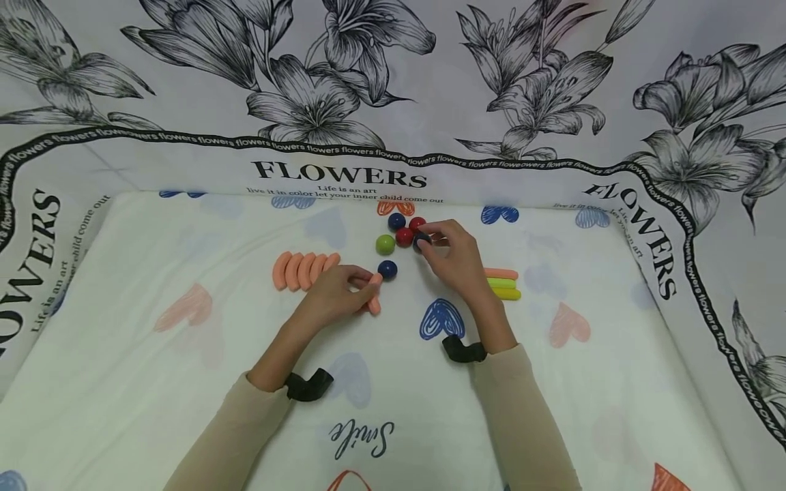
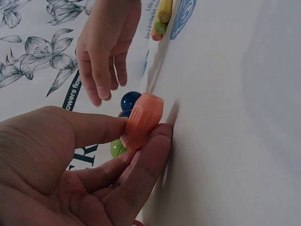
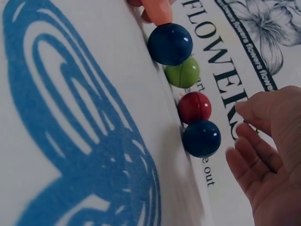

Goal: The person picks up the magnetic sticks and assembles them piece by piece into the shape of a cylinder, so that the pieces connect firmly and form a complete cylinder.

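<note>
My left hand (image 1: 334,294) pinches a salmon-orange, sausage-shaped piece (image 2: 143,121) between thumb and fingers. Ridges run along its side in the left wrist view. Just beyond it sits a dark blue ball (image 1: 387,270). My right hand (image 1: 453,256) hovers by another dark blue ball (image 3: 202,138); the right wrist view shows a gap between its relaxed fingers and that ball. Beside this ball are a red ball (image 1: 404,237), a second red one partly behind the fingers, and a third blue ball (image 1: 396,221). A green ball (image 1: 385,244) lies to their left.
Several curved orange pieces (image 1: 296,271) lie side by side left of my left hand. Partly behind my right wrist are an orange stick (image 1: 502,273), a light green stick (image 1: 503,283) and a yellow stick (image 1: 507,294). A printed white cloth (image 1: 399,382) covers the table.
</note>
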The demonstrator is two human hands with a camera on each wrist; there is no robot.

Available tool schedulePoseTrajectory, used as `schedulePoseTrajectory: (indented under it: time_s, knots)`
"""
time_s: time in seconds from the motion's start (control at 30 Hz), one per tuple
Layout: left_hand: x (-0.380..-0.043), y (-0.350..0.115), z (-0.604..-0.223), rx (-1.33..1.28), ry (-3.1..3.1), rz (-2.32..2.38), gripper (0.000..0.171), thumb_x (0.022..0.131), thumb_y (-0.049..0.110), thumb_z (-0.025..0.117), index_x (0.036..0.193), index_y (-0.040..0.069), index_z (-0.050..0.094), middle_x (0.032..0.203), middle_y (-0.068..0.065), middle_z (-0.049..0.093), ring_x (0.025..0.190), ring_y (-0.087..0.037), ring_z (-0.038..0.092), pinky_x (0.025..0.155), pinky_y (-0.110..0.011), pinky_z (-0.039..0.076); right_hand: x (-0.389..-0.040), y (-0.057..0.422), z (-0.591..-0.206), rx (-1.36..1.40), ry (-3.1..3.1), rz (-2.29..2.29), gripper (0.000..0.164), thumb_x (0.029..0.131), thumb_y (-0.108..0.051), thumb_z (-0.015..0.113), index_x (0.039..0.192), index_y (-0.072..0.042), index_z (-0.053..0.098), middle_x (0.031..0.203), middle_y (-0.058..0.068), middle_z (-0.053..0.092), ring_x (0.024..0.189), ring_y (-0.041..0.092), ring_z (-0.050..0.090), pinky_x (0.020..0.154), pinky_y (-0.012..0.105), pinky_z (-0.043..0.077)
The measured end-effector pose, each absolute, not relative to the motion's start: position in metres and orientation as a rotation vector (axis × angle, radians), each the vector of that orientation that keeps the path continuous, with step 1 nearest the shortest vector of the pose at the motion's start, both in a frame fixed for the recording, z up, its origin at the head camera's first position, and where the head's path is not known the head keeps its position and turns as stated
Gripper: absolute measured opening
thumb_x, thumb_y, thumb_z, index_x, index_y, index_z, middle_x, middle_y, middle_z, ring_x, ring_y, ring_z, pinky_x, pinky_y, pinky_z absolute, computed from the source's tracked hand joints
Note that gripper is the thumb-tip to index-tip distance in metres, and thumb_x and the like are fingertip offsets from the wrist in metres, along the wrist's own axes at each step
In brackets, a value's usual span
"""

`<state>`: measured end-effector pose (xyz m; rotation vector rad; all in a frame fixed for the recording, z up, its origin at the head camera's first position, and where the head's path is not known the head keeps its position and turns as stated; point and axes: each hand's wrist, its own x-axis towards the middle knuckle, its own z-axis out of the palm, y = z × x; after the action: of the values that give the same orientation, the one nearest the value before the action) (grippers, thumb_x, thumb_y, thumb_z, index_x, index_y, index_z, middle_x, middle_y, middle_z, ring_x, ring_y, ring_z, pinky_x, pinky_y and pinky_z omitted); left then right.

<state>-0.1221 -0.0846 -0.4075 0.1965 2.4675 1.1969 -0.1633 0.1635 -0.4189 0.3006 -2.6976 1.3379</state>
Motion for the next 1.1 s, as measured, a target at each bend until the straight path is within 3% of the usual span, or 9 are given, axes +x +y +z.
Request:
schedulePoseTrajectory:
  time_s: [0.37, 1.1]
  knots:
    - [-0.121, -0.083, -0.406, 0.204, 2.460, 1.208, 0.044, 0.104, 0.041, 0.065, 0.129, 0.005, 0.071, 0.092, -0.002, 0.080, 0.076, -0.012, 0.069, 0.077, -0.028, 0.050, -0.164, 0.161, -0.429, 0.233, -2.820, 1.189, 0.034, 0.101, -0.018, 0.072, 0.133, -0.011, 0.070, 0.136, 0.013, 0.064, 0.129, 0.030, 0.061, 0.111, 0.045, 0.055]
    - [-0.121, -0.084, -0.409, 0.180, 2.447, 1.215, 0.048, 0.104, 0.044, 0.065, 0.132, 0.005, 0.069, 0.097, -0.005, 0.080, 0.074, -0.013, 0.069, 0.079, -0.030, 0.051, -0.156, 0.160, -0.426, 0.215, -2.911, 1.182, 0.040, 0.099, -0.016, 0.075, 0.136, -0.009, 0.066, 0.135, 0.012, 0.066, 0.126, 0.027, 0.067, 0.107, 0.041, 0.058]
